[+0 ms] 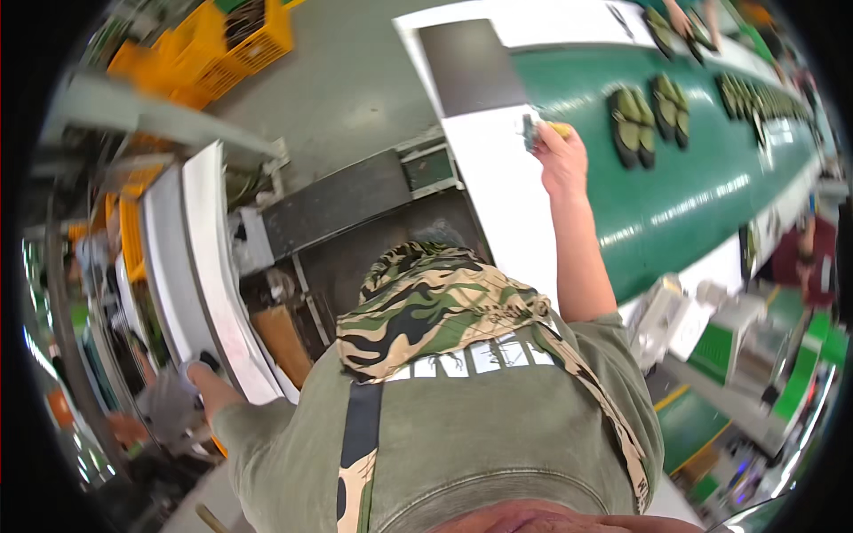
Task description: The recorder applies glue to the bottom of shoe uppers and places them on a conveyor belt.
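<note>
My right hand (562,160) is stretched out over the white tabletop (484,169) beside a green conveyor belt (640,240). Its fingers are closed on a small item (533,133) with a yellow part and a dark grey-green part, whose kind I cannot make out. On the left, my left hand (194,369) is low beside a long white board (218,275). A small dark thing (210,361) lies close to it, and its fingers are too hidden and blurred to read. Pairs of olive-green shoes with dark soles (632,129) stand on the belt.
A dark flat panel (471,67) lies on the white table. More green shoes (755,98) line the belt's far right. Another person's hands (689,22) reach shoes at the top right. Yellow crates (249,53) stand at the far left, and a dark metal bench (338,200) is in front of me.
</note>
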`<state>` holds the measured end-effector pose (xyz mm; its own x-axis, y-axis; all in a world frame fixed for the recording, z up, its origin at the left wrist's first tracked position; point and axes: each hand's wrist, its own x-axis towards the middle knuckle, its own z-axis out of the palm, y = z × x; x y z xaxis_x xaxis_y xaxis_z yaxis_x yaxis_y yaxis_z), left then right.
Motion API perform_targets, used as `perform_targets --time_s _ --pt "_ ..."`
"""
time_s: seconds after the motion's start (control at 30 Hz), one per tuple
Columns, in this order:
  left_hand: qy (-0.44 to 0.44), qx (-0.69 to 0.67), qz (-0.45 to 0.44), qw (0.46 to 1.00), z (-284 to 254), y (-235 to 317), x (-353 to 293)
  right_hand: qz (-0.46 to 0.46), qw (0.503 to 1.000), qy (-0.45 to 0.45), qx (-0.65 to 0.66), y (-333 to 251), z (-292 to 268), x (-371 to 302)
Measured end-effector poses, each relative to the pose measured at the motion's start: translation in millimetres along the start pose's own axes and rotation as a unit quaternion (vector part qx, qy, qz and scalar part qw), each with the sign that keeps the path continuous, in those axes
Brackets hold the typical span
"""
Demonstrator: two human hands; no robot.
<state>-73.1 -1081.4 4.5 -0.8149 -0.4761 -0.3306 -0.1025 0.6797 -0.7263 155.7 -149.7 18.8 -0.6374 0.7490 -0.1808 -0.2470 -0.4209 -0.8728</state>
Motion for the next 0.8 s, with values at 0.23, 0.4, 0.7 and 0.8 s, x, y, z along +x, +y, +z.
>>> perform_targets --time_s 0.23,0.4,0.7,0.8 --pt "0.27 -0.675 0.09 0.681 -234.4 218.4 47.7 0.054 0.982 0.113 0.143 -38.3 -66.2 -32.1" --pt "0.209 -0.617 0.422 0.631 -403.0 494.8 -142.8 0.03 0.964 0.209 0.161 -54.4 -112.4 -59.1" --pt "0.24 -0.11 0.852 0.453 -526.1 765.1 -535.3 -0.012 0.905 0.408 0.119 -37.8 -168.0 -104.5" --pt "0.293 -0.025 0.884 0.364 -540.5 818.8 -625.5 -0.012 0.866 0.481 0.134 -32.2 -170.7 -126.6"
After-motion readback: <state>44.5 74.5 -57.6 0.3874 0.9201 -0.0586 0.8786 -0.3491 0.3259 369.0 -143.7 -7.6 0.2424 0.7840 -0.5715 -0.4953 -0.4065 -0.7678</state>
